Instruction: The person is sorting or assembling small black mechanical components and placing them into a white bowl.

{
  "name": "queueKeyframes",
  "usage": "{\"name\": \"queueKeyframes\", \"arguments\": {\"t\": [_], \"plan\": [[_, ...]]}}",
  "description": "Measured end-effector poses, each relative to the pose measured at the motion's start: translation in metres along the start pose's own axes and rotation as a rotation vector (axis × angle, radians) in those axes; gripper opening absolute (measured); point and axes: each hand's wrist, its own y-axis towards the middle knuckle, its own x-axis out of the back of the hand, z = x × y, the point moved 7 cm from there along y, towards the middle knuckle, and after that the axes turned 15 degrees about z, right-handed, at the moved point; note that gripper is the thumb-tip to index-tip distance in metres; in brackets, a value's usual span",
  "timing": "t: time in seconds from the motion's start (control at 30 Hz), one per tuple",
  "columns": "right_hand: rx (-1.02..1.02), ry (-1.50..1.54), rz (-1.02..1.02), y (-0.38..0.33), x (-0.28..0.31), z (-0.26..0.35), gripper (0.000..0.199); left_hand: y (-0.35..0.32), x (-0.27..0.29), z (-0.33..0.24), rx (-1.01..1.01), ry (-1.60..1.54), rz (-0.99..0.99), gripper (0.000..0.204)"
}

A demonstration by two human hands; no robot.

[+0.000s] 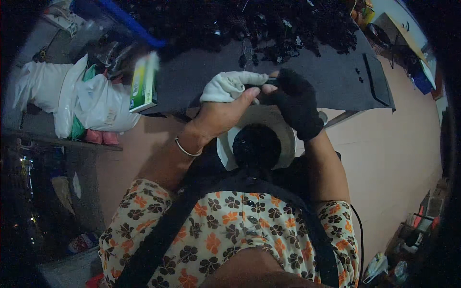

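Note:
My left hand (222, 106) is bare, with a light bracelet at the wrist. Its fingers are closed round a folded white cloth (223, 86), the thumb pressing on the cloth's right end. My right hand (297, 103) wears a black glove that leaves the fingertips uncovered. Those fingertips pinch a small dark piece (272, 81), which meets the cloth between my two hands. Its exact kind is too dark to make out. Both hands are raised in front of the grey-black table's near edge (336, 86). Below them is a pale round container (289, 144) with something dark in it.
Many small black parts (288, 29) lie heaped across the table's far side. A green and white box (144, 84) stands at its left corner. Stuffed white plastic bags (98, 103) sit on a shelf at left. A blue bar (132, 21) slants behind the box.

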Motion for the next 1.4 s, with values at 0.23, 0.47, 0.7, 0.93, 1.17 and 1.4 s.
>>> {"name": "queueKeyframes", "arguments": {"t": [0.23, 0.47, 0.7, 0.93, 1.17, 1.4], "plan": [[-0.086, -0.643, 0.380, 0.005, 0.008, -0.006, 0.024, 0.018, 0.014, 0.008, 0.164, 0.237, 0.334, 0.033], [0.521, -1.448, -0.198, 0.024, 0.028, 0.061, 0.020, 0.118, 0.049, 0.007, -0.007, 1.210, -0.094, 0.043], [0.228, -1.329, -0.195, 0.042, 0.050, 0.028, 0.025, 0.150, 0.042, 0.048, 0.386, 1.371, 0.012, 0.037], [0.338, -1.326, -0.201, 0.026, 0.032, 0.051, 0.021, 0.097, 0.061, 0.029, -0.134, 1.020, -0.155, 0.033], [0.287, -1.033, -0.218, 0.017, 0.043, 0.022, 0.014, 0.054, 0.041, -0.006, -0.183, 0.765, -0.147, 0.029], [0.406, -0.932, -0.275, 0.005, 0.026, 0.039, 0.015, 0.043, 0.022, -0.015, -0.311, 0.764, -0.118, 0.025]]}}
